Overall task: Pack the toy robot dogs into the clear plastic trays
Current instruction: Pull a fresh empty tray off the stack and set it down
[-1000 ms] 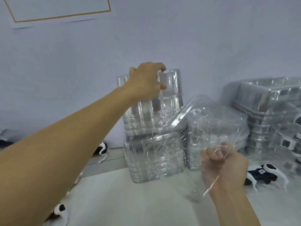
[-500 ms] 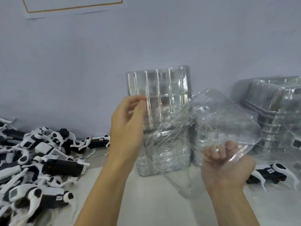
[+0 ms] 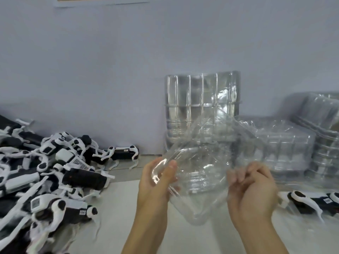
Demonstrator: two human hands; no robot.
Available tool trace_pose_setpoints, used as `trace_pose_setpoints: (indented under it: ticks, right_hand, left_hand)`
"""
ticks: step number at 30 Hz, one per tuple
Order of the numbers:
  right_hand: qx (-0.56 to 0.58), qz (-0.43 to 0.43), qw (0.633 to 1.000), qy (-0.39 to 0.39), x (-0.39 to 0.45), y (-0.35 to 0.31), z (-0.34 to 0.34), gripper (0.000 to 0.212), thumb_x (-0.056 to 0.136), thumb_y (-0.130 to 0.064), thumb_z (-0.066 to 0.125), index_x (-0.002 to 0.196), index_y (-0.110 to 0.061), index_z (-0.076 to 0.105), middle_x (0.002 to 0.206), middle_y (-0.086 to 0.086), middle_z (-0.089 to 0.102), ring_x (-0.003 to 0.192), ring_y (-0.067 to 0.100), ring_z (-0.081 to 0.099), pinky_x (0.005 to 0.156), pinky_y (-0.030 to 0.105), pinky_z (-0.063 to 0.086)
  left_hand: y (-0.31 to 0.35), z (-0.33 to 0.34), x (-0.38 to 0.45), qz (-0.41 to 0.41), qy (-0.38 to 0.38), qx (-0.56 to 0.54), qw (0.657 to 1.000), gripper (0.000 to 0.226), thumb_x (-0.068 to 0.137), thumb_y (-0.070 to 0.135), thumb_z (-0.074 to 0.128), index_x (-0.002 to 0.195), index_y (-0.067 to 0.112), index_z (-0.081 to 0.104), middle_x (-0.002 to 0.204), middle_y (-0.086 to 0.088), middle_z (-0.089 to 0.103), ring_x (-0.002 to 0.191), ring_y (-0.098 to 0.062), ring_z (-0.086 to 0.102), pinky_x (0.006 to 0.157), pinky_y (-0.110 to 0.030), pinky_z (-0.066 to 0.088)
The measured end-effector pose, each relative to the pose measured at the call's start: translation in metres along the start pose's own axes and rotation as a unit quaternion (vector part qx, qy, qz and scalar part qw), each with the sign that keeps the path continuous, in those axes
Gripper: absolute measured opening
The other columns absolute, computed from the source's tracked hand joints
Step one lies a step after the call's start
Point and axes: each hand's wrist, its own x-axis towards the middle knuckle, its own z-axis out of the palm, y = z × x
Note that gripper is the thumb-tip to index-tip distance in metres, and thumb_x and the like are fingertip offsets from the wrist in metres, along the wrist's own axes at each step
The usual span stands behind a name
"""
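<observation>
In the head view, the left hand (image 3: 156,180) pinched one edge of a clear plastic tray (image 3: 198,173) and the right hand (image 3: 251,186) gripped the opposite edge – the tray hung tilted between them above the surface (image 3: 113,226). The toy robot dogs (image 3: 45,171) lay heaped well to the left, nearer the left hand, so that hand seemed likelier to fetch one.
</observation>
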Motion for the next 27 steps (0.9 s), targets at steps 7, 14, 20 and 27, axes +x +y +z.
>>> trace_pose_setpoints:
  ticks: [7, 14, 20, 27]
  right_hand:
    - [-0.154, 0.060, 0.983, -0.082, 0.011, -0.009, -0.005, 0.031, 0.097, 0.010, 0.044, 0.101, -0.012, 0.066, 0.090, 0.015, 0.070, 0.082, 0.020, 0.073, 0.063, 0.023, 0.059]
    - [-0.307, 0.099, 0.915, -0.243, 0.010, -0.027, -0.008, 0.045, 0.083, -0.039, 0.056, 0.124, -0.025, 0.068, 0.110, 0.008, 0.074, 0.104, 0.028, 0.071, 0.091, 0.046, 0.049]
    - [-0.479, 0.039, 0.812, -0.330, 0.001, -0.026, -0.010, 0.079, 0.060, -0.083, 0.068, 0.133, -0.060, 0.048, 0.114, -0.020, 0.064, 0.114, 0.004, 0.062, 0.102, 0.043, 0.046]
    - [-0.540, 0.115, 0.771, -0.318, -0.003, -0.030, -0.006, 0.059, 0.066, -0.081, 0.059, 0.116, -0.075, 0.027, 0.103, 0.001, 0.064, 0.079, 0.016, 0.075, 0.083, 0.035, 0.058]
  left_hand:
    - [0.022, -0.039, 0.012, 0.092, 0.005, 0.069, 0.993, 0.086, 0.048, 0.065, 0.090, 0.124, 0.036, 0.063, 0.115, 0.008, 0.073, 0.082, -0.007, 0.067, 0.072, -0.030, 0.045]
    - [0.026, -0.062, 0.016, 0.116, -0.029, 0.178, 0.977, 0.084, 0.051, 0.053, 0.086, 0.128, 0.034, 0.058, 0.120, 0.021, 0.068, 0.101, -0.007, 0.068, 0.081, -0.023, 0.055]
    - [0.029, -0.066, 0.015, 0.137, -0.047, 0.216, 0.966, 0.085, 0.053, 0.055, 0.086, 0.132, 0.039, 0.056, 0.124, 0.017, 0.065, 0.109, -0.010, 0.065, 0.092, -0.035, 0.053]
    - [0.023, -0.064, 0.020, 0.051, 0.022, 0.159, 0.986, 0.051, 0.074, 0.058, 0.078, 0.118, 0.035, 0.068, 0.119, 0.008, 0.070, 0.099, -0.008, 0.070, 0.073, -0.029, 0.049]
